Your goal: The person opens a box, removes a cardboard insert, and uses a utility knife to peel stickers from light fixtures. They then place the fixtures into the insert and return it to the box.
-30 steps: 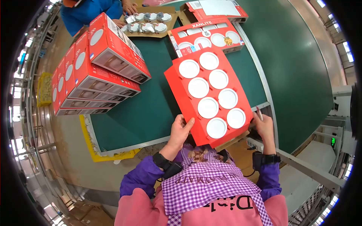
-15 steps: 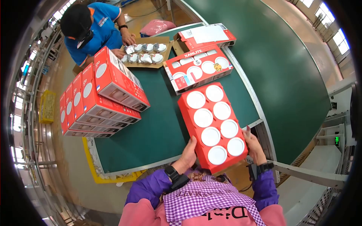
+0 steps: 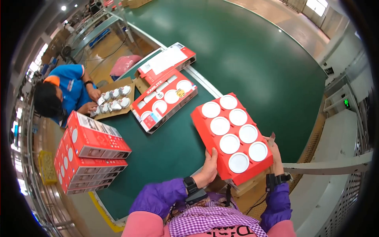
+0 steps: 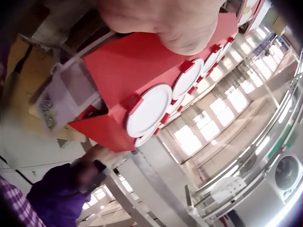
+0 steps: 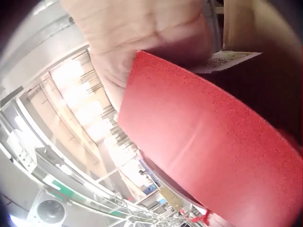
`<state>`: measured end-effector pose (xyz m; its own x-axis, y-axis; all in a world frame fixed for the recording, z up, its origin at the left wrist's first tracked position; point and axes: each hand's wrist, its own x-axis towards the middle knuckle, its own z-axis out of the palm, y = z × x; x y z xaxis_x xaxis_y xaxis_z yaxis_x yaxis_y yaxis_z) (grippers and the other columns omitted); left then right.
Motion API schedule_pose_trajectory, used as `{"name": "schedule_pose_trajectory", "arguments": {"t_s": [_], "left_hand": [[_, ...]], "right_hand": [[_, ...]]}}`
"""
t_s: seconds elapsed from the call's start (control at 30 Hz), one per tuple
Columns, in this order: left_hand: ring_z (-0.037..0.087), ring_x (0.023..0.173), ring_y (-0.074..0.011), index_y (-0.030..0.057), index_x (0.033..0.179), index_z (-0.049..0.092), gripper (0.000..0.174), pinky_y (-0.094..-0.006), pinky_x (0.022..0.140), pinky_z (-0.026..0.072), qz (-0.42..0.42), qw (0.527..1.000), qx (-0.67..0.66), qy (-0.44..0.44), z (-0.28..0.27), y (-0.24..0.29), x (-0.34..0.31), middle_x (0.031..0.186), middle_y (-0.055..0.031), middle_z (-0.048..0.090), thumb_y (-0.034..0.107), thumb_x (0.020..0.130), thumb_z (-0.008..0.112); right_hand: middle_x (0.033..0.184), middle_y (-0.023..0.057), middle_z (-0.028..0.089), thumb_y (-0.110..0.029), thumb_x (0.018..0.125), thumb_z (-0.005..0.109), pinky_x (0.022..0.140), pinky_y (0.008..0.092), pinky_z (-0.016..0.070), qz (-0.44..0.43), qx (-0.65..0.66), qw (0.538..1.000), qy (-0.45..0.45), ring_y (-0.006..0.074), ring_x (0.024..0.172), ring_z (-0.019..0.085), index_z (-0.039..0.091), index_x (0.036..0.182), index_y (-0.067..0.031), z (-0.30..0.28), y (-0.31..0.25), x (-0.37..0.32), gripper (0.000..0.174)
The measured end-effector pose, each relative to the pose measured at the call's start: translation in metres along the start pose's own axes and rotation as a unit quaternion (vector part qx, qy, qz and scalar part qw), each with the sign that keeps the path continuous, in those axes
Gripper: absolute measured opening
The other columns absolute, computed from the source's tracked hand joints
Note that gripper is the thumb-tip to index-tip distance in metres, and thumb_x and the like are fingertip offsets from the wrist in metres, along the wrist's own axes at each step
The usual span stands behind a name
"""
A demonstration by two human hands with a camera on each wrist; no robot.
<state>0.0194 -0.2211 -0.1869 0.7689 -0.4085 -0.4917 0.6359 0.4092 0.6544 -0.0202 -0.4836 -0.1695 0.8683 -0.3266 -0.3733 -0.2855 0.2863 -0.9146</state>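
Note:
A red cardboard lamp tray [image 3: 233, 128], set with several round white lamp faces in two rows, is held tilted above the table's near right part. My left hand [image 3: 208, 170] grips its near left side, thumb along the red wall. On the opposite side my right hand [image 3: 275, 153] holds the edge, its thumb up and most fingers hidden behind the cardboard. In the left wrist view, the hand [image 4: 165, 21] lies against the red side wall. A red flap [image 5: 203, 137] spreads below the palm [image 5: 142, 33] in the right wrist view.
A red XANLITE box [image 3: 167, 100] lies on the green table [image 3: 173, 148], with another red box [image 3: 167, 61] behind it. Stacked red boxes [image 3: 92, 173] stand at left. Another person [image 3: 67, 91] handles a cardboard tray [image 3: 128, 104] of lamps. A metal rail [image 3: 327, 163] runs at right.
The head view has swung, so the boxes and the other person appear farther left. The red tray, still in both hands, has moved rightward relative to the XANLITE box.

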Motion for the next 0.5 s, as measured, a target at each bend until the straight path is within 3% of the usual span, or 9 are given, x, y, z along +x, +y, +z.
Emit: {"name": "schedule_pose_trajectory", "arguments": {"t_s": [0.03,0.17,0.23,0.27,0.33,0.37,0.5], "left_hand": [[0.027,0.134,-0.0220,0.0151,0.145,0.004,0.060,-0.0414,0.110,0.0296,0.009,0.999,-0.035,-0.014,0.005,0.005,-0.004,0.148,-0.0060,0.021,0.040,0.099,0.035],[0.023,0.136,-0.0206,0.0151,0.147,0.002,0.061,-0.0390,0.111,0.0261,0.069,0.996,-0.043,-0.026,0.026,0.014,-0.017,0.149,-0.0049,0.018,0.032,0.100,0.037],[0.023,0.135,-0.0185,0.0134,0.148,0.002,0.061,-0.0361,0.112,0.0236,0.078,0.994,-0.043,-0.064,0.033,0.020,-0.010,0.150,-0.0038,0.016,0.026,0.101,0.038],[0.023,0.135,-0.0185,0.0134,0.148,0.002,0.061,-0.0361,0.112,0.0236,0.079,0.994,-0.041,-0.065,0.037,0.025,0.004,0.150,-0.0038,0.016,0.026,0.101,0.038],[0.026,0.134,-0.0180,0.0130,0.147,0.007,0.058,-0.0357,0.110,0.0268,0.066,0.979,-0.100,-0.166,0.056,0.046,0.041,0.149,-0.0038,0.020,0.025,0.100,0.039],[0.032,0.131,-0.0193,0.0115,0.146,0.014,0.053,-0.0364,0.108,0.0307,0.070,0.980,-0.094,-0.162,0.067,0.051,0.065,0.146,-0.0057,0.028,0.027,0.101,0.037],[0.051,0.116,-0.0201,0.0022,0.132,0.038,0.043,-0.0358,0.099,0.0427,0.048,0.984,-0.052,-0.161,0.087,0.045,0.186,0.131,-0.0098,0.049,0.033,0.101,0.035]], "right_hand": [[0.098,0.0059,0.064,-0.022,0.091,0.061,0.073,0.0255,0.0512,-0.003,0.011,1.000,-0.013,0.0099,0.083,0.061,0.057,0.114,0.0028,-0.007,0.003,0.006,0.034],[0.099,0.0063,0.064,-0.029,0.093,0.058,0.074,0.0252,0.0517,-0.017,-0.031,0.999,-0.017,0.0110,0.085,0.062,0.057,0.114,0.0021,-0.022,0.010,0.006,0.038],[0.097,0.0062,0.065,-0.035,0.095,0.052,0.072,0.0260,0.0531,0.018,0.072,0.996,0.049,0.0114,0.081,0.062,0.057,0.113,0.0023,-0.008,-0.011,-0.008,0.041],[0.097,0.0062,0.065,-0.035,0.095,0.052,0.072,0.0260,0.0531,0.016,0.074,0.996,0.049,0.0114,0.081,0.062,0.057,0.113,0.0023,-0.003,-0.019,-0.006,0.041],[0.103,0.0074,0.064,-0.035,0.096,0.050,0.075,0.0277,0.0540,-0.043,0.121,0.990,0.053,0.0135,0.085,0.063,0.054,0.116,0.0012,0.001,-0.037,0.004,0.041],[0.108,0.0085,0.063,-0.032,0.095,0.052,0.079,0.0294,0.0541,-0.092,0.131,0.987,0.034,0.0152,0.090,0.063,0.051,0.120,0.0009,-0.016,-0.025,0.024,0.041],[0.107,0.0082,0.062,-0.022,0.094,0.054,0.079,0.0306,0.0535,-0.136,0.143,0.974,0.112,0.0162,0.091,0.063,0.049,0.121,0.0008,-0.042,-0.023,0.099,0.036]]}}
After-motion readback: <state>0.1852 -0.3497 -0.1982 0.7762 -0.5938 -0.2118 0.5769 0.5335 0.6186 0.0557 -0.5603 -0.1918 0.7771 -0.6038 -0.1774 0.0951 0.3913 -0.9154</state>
